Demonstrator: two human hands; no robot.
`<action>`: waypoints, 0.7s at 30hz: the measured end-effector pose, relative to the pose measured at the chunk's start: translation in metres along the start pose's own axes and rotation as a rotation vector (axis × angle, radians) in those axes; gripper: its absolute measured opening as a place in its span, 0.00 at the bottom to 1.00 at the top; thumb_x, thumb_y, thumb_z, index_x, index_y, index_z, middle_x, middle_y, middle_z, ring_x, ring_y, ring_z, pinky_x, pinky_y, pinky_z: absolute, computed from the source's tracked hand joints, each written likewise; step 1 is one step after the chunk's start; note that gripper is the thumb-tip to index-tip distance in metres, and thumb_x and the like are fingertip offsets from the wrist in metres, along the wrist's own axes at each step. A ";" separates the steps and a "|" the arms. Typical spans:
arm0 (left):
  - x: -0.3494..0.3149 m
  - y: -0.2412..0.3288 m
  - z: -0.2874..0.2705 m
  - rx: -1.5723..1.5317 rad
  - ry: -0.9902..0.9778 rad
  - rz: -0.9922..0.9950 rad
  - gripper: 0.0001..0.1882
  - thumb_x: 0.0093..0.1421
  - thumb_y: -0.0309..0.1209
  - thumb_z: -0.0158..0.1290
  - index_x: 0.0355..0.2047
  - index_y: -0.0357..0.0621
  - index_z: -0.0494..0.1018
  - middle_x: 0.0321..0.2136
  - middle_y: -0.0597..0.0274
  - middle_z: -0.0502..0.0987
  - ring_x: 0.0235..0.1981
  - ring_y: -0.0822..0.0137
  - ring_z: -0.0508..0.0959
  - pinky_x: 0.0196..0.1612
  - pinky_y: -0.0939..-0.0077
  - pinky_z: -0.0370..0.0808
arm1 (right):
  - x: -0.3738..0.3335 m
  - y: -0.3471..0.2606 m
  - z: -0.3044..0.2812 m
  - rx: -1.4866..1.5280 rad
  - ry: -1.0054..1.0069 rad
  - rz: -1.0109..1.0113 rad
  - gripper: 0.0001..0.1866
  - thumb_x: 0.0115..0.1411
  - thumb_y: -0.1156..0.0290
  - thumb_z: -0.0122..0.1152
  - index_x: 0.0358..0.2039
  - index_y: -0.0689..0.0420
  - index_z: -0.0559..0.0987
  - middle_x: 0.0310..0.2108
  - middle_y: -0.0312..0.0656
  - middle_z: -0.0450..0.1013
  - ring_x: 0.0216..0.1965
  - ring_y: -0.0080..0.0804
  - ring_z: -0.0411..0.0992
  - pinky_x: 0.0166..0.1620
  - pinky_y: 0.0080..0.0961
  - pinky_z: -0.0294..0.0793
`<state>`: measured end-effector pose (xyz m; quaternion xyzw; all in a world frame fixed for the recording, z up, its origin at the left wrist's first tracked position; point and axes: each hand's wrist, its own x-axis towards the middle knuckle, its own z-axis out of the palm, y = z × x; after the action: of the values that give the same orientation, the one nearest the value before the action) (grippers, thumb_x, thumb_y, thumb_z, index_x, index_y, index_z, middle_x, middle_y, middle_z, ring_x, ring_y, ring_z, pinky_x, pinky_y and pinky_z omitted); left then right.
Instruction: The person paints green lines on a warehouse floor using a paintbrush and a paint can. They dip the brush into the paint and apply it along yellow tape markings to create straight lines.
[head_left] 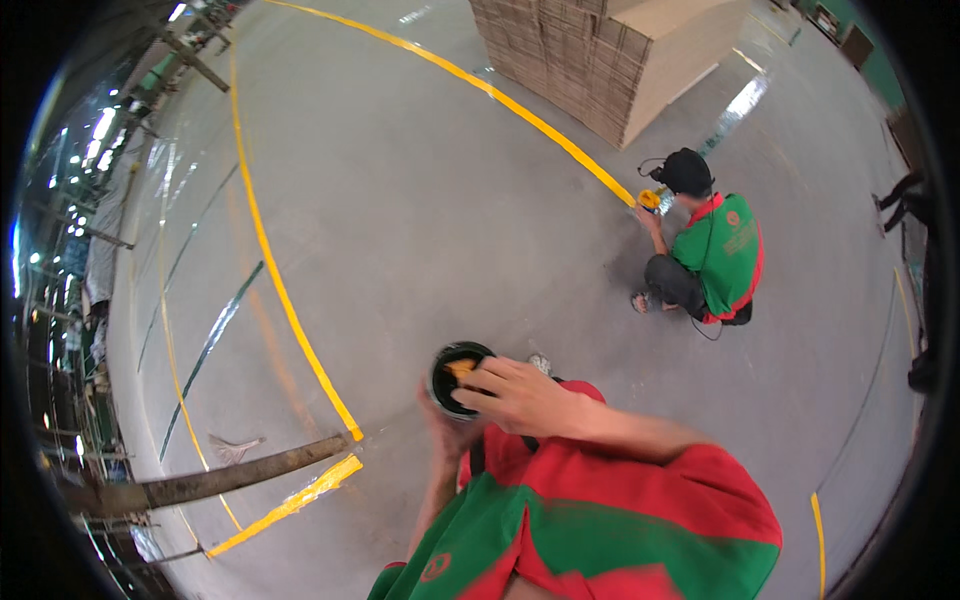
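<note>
Cup: the dark round cup (436,388) is up off the floor, in front of the person's red and green shirt (640,505), with its open top facing up.
Yellow stuff: a bit of yellow-orange (459,368) shows inside the cup; I cannot tell what it is.
Left hand: the left hand (448,430) grips the cup from below and the side.
Right hand: the right hand (525,398) has bent fingers over the cup's top; I cannot tell if they pinch anything.
Floor: the grey floor (430,230) has long yellow lines (268,246).
Pole: a brown pole (245,478) pokes in from the left.
Other person: a co-worker (728,255) squats near a big brown cardboard stack (560,65).
</note>
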<state>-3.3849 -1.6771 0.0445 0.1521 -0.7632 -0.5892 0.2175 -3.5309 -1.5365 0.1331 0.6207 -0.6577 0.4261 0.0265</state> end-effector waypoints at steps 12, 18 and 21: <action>0.409 -0.134 -0.112 -0.209 0.153 -0.203 0.57 0.43 0.29 0.76 0.67 0.45 0.50 0.62 0.52 0.64 0.61 0.58 0.70 0.63 0.57 0.71 | 0.332 0.301 0.077 -0.065 -0.017 0.199 0.09 0.50 0.72 0.64 0.32 0.60 0.78 0.31 0.40 0.74 0.39 0.38 0.72 0.41 0.33 0.75; 0.641 -0.146 -0.178 0.064 -0.152 0.005 0.63 0.39 0.30 0.77 0.69 0.46 0.47 0.63 0.52 0.63 0.62 0.56 0.69 0.65 0.56 0.69 | 0.491 0.419 0.057 0.009 0.113 0.349 0.06 0.56 0.72 0.64 0.31 0.58 0.75 0.28 0.39 0.71 0.36 0.39 0.69 0.36 0.35 0.72; 0.752 -0.169 -0.193 0.014 -0.235 -0.005 0.63 0.38 0.31 0.77 0.69 0.46 0.47 0.64 0.52 0.62 0.63 0.56 0.68 0.66 0.56 0.67 | 0.549 0.492 0.052 -0.100 0.197 0.370 0.05 0.55 0.74 0.63 0.31 0.59 0.75 0.28 0.40 0.71 0.35 0.39 0.69 0.36 0.35 0.72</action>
<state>-3.9365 -2.2487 0.0370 0.0854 -0.7870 -0.5982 0.1242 -4.0436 -2.0687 0.1496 0.4425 -0.7750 0.4491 0.0428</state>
